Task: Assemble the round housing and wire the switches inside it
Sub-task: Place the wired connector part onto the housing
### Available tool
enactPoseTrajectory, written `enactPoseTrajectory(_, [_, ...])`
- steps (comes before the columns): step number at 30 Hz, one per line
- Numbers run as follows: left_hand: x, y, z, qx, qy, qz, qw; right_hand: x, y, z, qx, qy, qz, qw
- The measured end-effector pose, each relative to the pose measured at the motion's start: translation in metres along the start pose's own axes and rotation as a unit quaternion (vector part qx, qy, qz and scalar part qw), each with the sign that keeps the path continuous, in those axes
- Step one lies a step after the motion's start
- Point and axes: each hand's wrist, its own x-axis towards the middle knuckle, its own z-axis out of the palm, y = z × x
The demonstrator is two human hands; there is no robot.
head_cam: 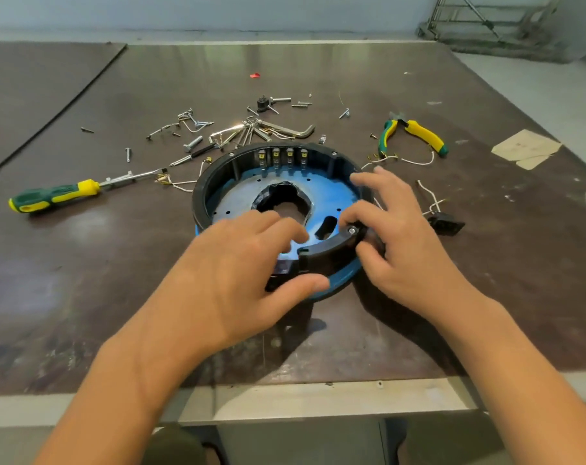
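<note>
Two bare hands reach over the near edge of one dark brown table (117,297). One round housing (322,196), with blue floor and black wall, lies flat at the table's middle. The left hand (251,260) pinches its near rim, thumb outside, fingers curled inside. The right hand (395,236) grips one curved black piece (328,253) on the near-right rim, forefinger stretched out. Four switches (281,159) stand in a row along the far wall. One screwdriver (55,195) lies left, one pair of pliers (416,134) right, loose screws (238,130) behind.
</note>
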Motion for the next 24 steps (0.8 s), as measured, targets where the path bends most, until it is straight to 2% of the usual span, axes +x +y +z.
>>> enactPoseTrajectory(5, [-0.005,-0.027,-0.011,0.016,-0.042,0.003,0.999,0.005,0.025,-0.019,-0.031,0.089,0.164,0.982])
enactPoseTrajectory(8, [-0.004,-0.028,-0.006,0.027,-0.028,0.005,0.999,0.002,0.049,-0.035,-0.089,0.015,0.331,0.939])
enactPoseTrajectory(10, [-0.003,-0.025,-0.003,0.009,-0.019,0.004,1.0,-0.003,0.059,-0.042,-0.108,-0.039,0.393,0.912])
enactPoseTrajectory(17, [0.002,-0.005,0.006,-0.023,-0.024,0.027,0.999,-0.007,0.069,-0.055,-0.037,0.049,0.357,0.932])
enactPoseTrajectory(20, [0.002,-0.004,0.006,-0.023,-0.012,0.024,0.999,-0.007,0.067,-0.057,-0.021,0.143,0.333,0.932])
enactPoseTrajectory(24, [0.001,-0.004,0.006,-0.033,-0.013,0.02,0.999,-0.007,0.06,-0.058,-0.019,0.253,0.243,0.936])
